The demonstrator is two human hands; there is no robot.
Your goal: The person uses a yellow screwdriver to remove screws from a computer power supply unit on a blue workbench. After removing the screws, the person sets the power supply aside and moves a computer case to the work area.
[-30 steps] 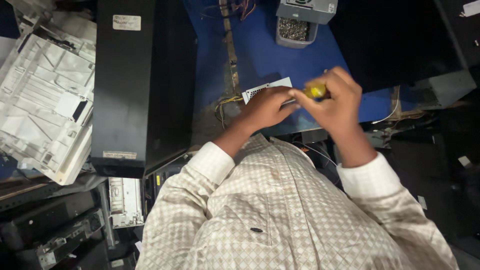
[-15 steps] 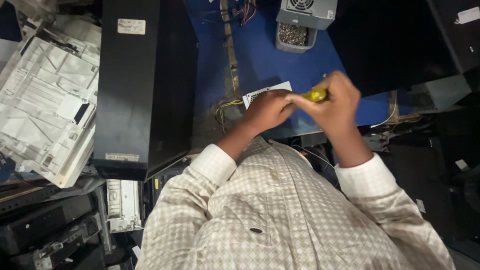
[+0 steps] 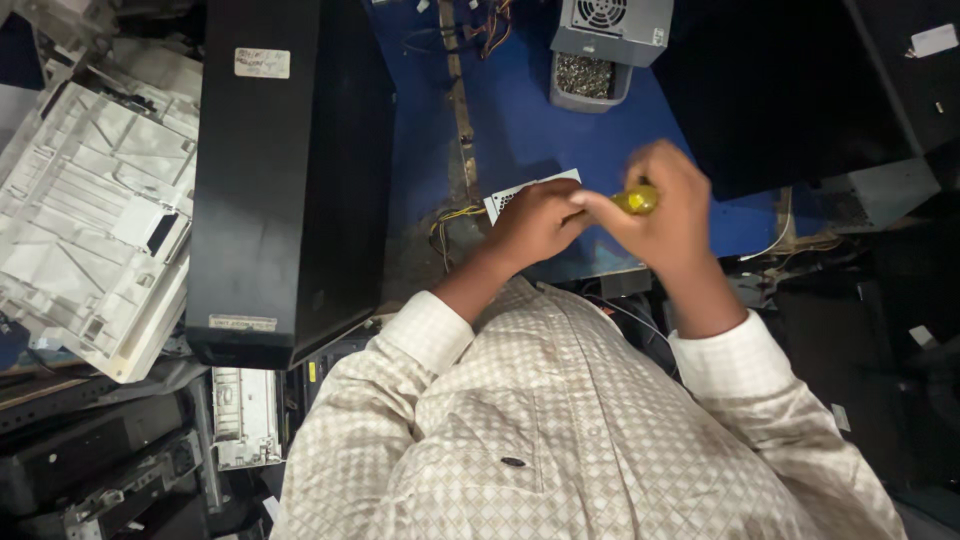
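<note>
Yellow-handled tool gripped over a small perforated metal part

Yellow, glossy plastic shows between the fingers of the right hand [image 3: 668, 212], which is clenched around the handle of a screwdriver [image 3: 637, 201] just right of the frame's centre. Only a short rounded piece of the handle is visible; the shaft and tip are hidden by the hands. The left hand [image 3: 535, 222] sits just left of it, fingers curled and touching the right hand's fingertips, and rests on a small pale metal part [image 3: 512, 194] with a grid of tiny holes. Whether the left hand grasps the part or only presses on it cannot be told. Both forearms rise from the bottom of the frame in cream sleeves with a fine diamond check, cuffs at the wrists.

Under the hands lies a worn blue work surface [image 3: 520, 120], scuffed to bare brown along a strip. One tall, matte black computer case [image 3: 285, 170] lies to the left of the hands. One white moulded plastic tray [image 3: 95, 210], ribbed and angular, fills the left edge. One grey metal power supply box [image 3: 612, 28] with a round fan grille sits at the top, with a small container of screws [image 3: 585, 78] touching its lower side.
</note>
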